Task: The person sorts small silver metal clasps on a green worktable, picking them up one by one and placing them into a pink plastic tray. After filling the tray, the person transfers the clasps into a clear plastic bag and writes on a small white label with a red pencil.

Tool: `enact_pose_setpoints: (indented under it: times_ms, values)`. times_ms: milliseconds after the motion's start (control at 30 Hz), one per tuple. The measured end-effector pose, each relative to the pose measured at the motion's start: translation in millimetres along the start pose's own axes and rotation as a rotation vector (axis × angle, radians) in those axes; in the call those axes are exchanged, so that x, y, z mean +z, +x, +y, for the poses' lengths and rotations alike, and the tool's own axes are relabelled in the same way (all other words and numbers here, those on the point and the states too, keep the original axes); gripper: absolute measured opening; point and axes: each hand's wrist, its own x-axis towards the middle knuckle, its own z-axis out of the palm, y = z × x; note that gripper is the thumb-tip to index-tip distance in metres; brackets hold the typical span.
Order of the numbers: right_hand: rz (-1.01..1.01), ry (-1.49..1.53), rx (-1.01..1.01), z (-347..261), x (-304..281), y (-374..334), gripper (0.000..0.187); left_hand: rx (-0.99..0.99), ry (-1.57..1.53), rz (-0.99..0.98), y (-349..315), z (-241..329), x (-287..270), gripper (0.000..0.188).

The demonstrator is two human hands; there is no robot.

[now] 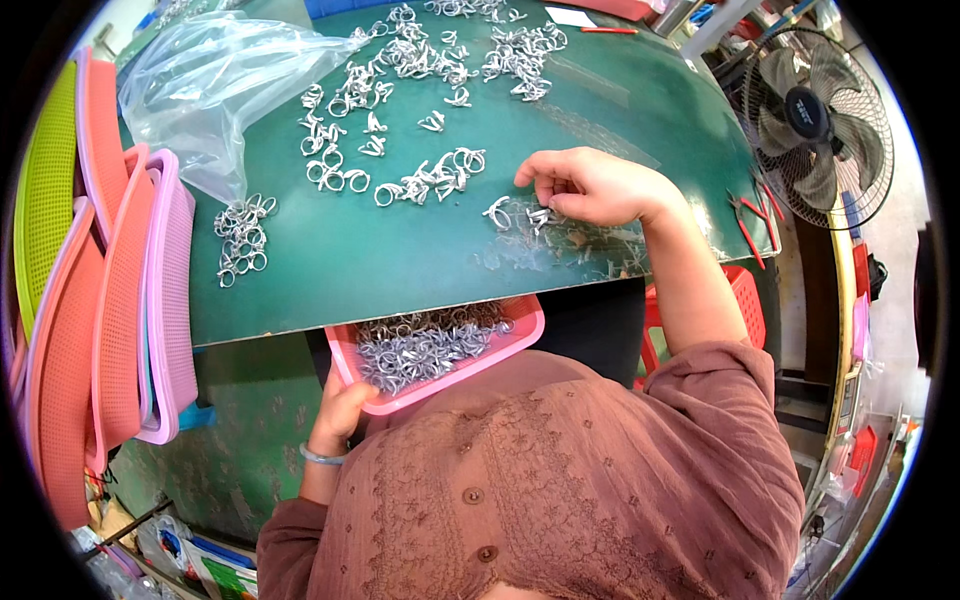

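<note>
silver-grey metal rings, many: loose in the pink plastic basket (532, 335) below the table edge, and spread over the green tabletop (330, 255) in a near row (430, 180), a left-hand cluster (243, 240) and far heaps (415, 52). form: slim open bands, several with overlapping or flared ends; finer shaping is too small to make out.

handling, judged: each piece light and stiff, smooth enough to slip between fingertips, likely to hook on its neighbours; unlikely to break, though a hard squeeze could bend a thin band. best hold: thumb and forefinger across the outer sides of one band, clear of the flared ends.

right hand (592, 188): low over a few pieces (540, 216) near the front of the tabletop, fingers curled, forefinger arched forward, thumb tip down by the metal; whether anything is pinched, cannot tell. one ring (497, 212) lies just to its left.

left hand (342, 408): closed on the near left corner of the basket, thumb at the rim, other fingers partly hidden. basket: semi-rigid, its load loose and apt to slide if tipped; rim corner a sound hold.

adjacent: clear plastic bag (215, 85), limp; red-handled pliers (746, 225), right edge.
</note>
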Motion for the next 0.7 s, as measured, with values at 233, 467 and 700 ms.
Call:
enact_pose_setpoints:
  times_ms: [233,467,700]
  values:
    - [0.112,-0.056,-0.055,9.2,1.0,7.1,0.028,0.015,-0.025,-0.017,-0.1,-0.1,0.7,0.072]
    - [-0.172,0.01,-0.118,-17.7,17.7,1.2,0.015,0.029,-0.025,-0.029,0.1,0.2,0.7,0.073]
    - [0.098,0.311,-0.034,-15.7,19.2,17.4,0.015,0.028,-0.017,-0.031,0.0,-1.4,-0.5,0.073]
